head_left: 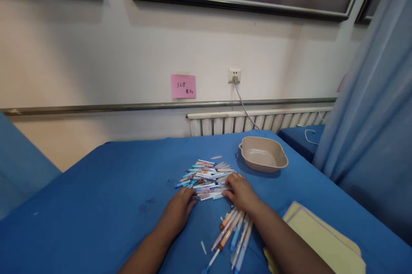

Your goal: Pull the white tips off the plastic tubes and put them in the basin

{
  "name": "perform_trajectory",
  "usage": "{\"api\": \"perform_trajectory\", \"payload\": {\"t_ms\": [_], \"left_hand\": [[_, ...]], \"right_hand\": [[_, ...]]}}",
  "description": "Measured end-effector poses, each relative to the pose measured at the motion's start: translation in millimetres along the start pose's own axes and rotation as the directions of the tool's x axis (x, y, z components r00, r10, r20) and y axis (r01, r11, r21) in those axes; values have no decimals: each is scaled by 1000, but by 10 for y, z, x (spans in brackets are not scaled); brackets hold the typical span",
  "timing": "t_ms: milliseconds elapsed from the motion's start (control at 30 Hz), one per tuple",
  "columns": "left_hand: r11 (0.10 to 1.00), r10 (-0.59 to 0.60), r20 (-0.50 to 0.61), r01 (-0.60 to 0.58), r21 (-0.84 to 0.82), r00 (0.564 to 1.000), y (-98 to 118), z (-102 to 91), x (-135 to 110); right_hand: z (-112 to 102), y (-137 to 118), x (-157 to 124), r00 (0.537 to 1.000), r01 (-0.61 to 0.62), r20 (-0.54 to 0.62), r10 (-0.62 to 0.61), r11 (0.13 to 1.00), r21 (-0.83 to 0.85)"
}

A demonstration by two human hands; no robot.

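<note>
A heap of several coloured pens [206, 175] lies on the blue-covered table [106, 197]. My left hand [178, 209] rests palm down at the heap's near left edge, fingers together and curled, touching the nearest pens. My right hand [241, 192] lies over the heap's near right edge, fingers bent onto the pens. Whether either hand grips a pen is hidden. A second bunch of pens [233, 235] lies closer to me, partly under my right forearm.
An empty beige dish [263, 155] stands behind and right of the heap. Yellow folded cloth or paper [322, 239] lies at the near right. A blue curtain [370, 106] hangs on the right. A radiator [257, 121] and a wall socket [234, 75] are behind the table.
</note>
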State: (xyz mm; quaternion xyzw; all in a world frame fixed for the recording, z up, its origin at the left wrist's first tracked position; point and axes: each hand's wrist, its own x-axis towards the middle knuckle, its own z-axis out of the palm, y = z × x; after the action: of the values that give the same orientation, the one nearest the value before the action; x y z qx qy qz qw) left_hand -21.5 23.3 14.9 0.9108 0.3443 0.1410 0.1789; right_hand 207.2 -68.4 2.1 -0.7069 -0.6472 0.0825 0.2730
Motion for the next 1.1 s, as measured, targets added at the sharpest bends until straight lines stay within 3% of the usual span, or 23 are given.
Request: {"api": "perform_trajectory", "payload": {"t_ms": [167, 367, 467, 633, 767, 933, 1100], "left_hand": [[1000, 14, -80, -14, -3, 997, 146, -37, -83], [983, 154, 89, -144, -115, 984, 712, 163, -330], [980, 182, 162, -167, -105, 970, 871, 252, -324], [985, 171, 222, -165, -45, 960, 777, 189, -214], [985, 171, 176, -164, -54, 969, 617, 73, -225], [988, 153, 188, -145, -57, 970, 549, 7, -284], [991, 116, 193, -101, -84, 974, 529, 28, -279]], "right_hand": [[-10, 41, -14, 999, 6, -54, -3, 998, 58], [15, 65, 1, 991, 3, -129, 19, 986, 168], [33, 80, 14, 989, 5, -146, 25, 980, 200], [44, 123, 18, 986, -25, -150, 67, 963, 269], [62, 130, 0, 996, -63, -28, 79, 926, 373], [94, 92, -54, 986, -67, 167, -6, 902, 425], [145, 140, -104, 969, -24, 235, -69, 928, 371]]}}
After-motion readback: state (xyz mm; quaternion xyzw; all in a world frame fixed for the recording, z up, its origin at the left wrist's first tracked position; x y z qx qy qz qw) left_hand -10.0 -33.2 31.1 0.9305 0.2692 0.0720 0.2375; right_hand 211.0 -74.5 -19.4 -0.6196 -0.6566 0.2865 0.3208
